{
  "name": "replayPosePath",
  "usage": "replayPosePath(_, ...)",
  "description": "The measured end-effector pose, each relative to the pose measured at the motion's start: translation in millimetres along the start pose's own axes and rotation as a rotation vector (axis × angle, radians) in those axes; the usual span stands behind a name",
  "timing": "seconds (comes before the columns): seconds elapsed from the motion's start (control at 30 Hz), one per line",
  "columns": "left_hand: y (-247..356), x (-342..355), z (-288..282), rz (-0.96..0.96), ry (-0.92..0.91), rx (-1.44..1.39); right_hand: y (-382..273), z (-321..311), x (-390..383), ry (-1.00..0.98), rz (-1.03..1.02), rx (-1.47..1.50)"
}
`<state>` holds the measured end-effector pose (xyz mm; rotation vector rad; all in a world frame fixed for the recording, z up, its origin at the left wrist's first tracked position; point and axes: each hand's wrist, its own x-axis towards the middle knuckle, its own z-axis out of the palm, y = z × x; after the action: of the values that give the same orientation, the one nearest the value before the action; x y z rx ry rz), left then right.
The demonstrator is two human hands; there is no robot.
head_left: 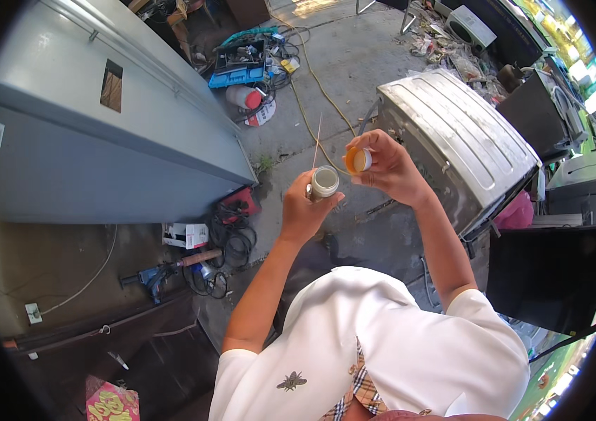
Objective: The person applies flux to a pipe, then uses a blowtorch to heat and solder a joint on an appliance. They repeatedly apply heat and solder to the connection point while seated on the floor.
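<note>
My left hand [303, 214] is closed around a small pale jar [325, 182], whose round mouth is uncovered and faces up. A thin, copper-coloured rod [318, 140] rises from the same hand and points away from me; how the fingers hold it is hidden. Just right of the jar and slightly farther off, my right hand [393, 172] grips an orange-and-white lid [359, 161] by its rim, its hollow side turned toward the left. Lid and jar are apart. What is inside the jar is hard to make out.
A big grey metal cabinet [129, 154] lies on the left, a dented white appliance [463, 126] on the right. Ahead are a blue toolbox [238, 74] and a yellow hose [319, 81] across the concrete. A blue power tool [154, 278] and black cables [235, 238] lie lower left.
</note>
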<state>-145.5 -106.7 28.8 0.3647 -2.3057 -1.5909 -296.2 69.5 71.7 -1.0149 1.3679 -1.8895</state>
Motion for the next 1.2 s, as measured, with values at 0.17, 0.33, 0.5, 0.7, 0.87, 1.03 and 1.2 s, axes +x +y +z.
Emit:
replayPosePath(0.17, -39.3, 128.9, -6.3, 0.057, 0.041, -0.213, 48.2, -45.6, 95.9, 0.101, 0.047, 0.217)
replayPosePath(0.33, -75.3, 293.7, -20.5, 0.278, -0.011, 0.002, 100.3, -114.4, 210.9, 0.179, 0.087, 0.256)
replayPosePath(0.5, -97.5, 475.4, -20.9, 0.337, -0.048, -0.015, 110.3, -192.9, 343.6, 0.315, 0.075, 0.143)
replayPosePath(0.7, -93.0, 684.2, -17.0, 0.317, -0.206, -0.077, 95.1, -293.9, 494.2, 0.444, 0.066, -0.027)
replayPosePath(0.87, -123.8, 857.0, 4.3, 0.261, -0.333, 0.084, 91.2, -403.7, 628.6, 0.426, 0.153, -0.473)
replayPosePath(1.03, -146.2, 1027.5, 43.8, 0.231, -0.343, 0.2, 119.5, -527.6, 768.8, 0.324, 0.172, -0.8)
replayPosePath(1.2, -143.3, 1187.6, 40.7, 0.102, -0.295, 0.223, 108.9, -635.0, 931.5, 0.117, 0.167, -0.865)
